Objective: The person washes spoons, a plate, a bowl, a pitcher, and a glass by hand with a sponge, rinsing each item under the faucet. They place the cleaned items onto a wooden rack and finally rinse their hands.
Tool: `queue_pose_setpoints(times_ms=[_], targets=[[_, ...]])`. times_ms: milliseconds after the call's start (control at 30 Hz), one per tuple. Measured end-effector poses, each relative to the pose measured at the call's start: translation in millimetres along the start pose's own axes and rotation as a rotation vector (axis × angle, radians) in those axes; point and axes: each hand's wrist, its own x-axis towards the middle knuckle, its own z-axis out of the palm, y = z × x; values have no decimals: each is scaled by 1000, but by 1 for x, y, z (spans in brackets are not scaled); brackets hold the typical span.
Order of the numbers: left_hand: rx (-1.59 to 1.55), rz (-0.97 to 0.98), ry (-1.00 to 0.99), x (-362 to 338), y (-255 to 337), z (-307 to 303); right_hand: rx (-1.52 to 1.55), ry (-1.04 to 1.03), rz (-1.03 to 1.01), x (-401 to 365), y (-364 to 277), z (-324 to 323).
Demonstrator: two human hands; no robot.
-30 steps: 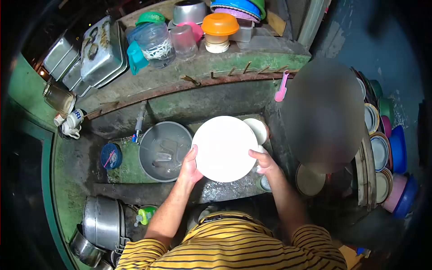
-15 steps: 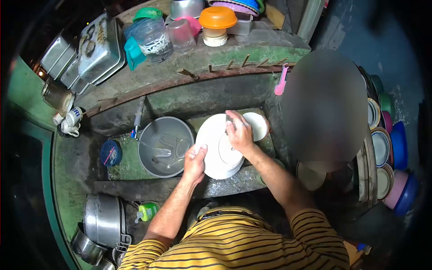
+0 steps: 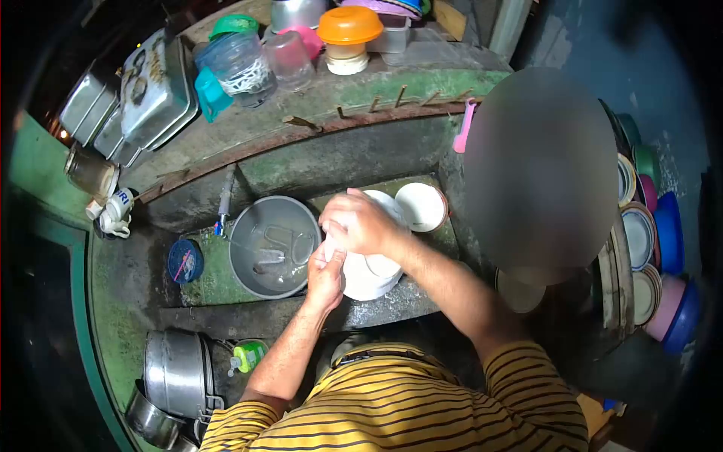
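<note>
A round white dish (image 3: 370,280) is tilted over the sink ledge in front of me. My left hand (image 3: 324,282) grips its left edge, with the thumb on top. My right hand (image 3: 363,224) is curled over the upper left of the dish; anything between its fingers is hidden. Just left of the hands stands a grey basin (image 3: 239,265) of water with cutlery-like pieces in it. Behind the dish, to the right, a smaller white bowl (image 3: 422,206) rests in the sink.
A tap (image 3: 224,203) points toward the basin, near a small blue tub (image 3: 185,261). Metal pots (image 3: 175,373) and a green bottle (image 3: 248,355) stand lower left. Jars and an orange-lidded container (image 3: 349,29) line the shelf. Stacked plates (image 3: 639,239) are at right.
My right hand has moved left across the dish, from its right part to its upper left edge, near my left hand. The view has shifted slightly.
</note>
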Motion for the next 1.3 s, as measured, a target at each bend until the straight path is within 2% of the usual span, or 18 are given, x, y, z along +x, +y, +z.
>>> queue_pose_setpoints(times_ms=[33,100,133,167,300,433,500,600,633,767,833,900,967,1033,1067,1100,1167,1300], targets=[[4,-21,17,-1,0,3,101,-69,191,11,4,-12],[9,27,40,-2,3,1,109,204,180,0,60,-10],[-46,57,87,-2,8,5,245,233,527,-12,65,-14],[-104,88,140,-2,10,8,291,363,649,-30,74,-6],[-115,203,222,11,6,23,438,790,823,-81,54,80],[198,299,299,14,4,31,194,664,540,-69,-35,93],[109,259,238,18,3,28,206,674,458,-60,-35,84],[28,209,173,5,-8,39,-222,504,161,-57,-22,47],[-14,206,136,0,-15,36,-168,512,151,-52,-27,37],[643,283,-29,-15,-17,22,117,832,378,-43,2,20],[1241,579,-419,-12,3,9,972,959,789,-55,3,-16],[1332,661,-677,-9,14,17,1694,700,867,-94,3,-65],[1398,823,-950,3,21,30,1660,603,923,-153,10,-83],[1411,804,-1019,9,12,45,1422,618,873,-205,-3,-99],[1266,839,-1088,9,2,61,1056,583,1046,-285,43,-70],[1124,872,-1146,8,-9,75,1069,557,1043,-304,28,-83],[1022,985,-1122,3,-33,96,1260,844,1243,-314,-18,-121],[1153,703,-992,25,-90,78,801,1237,1136,-367,-43,-149]])
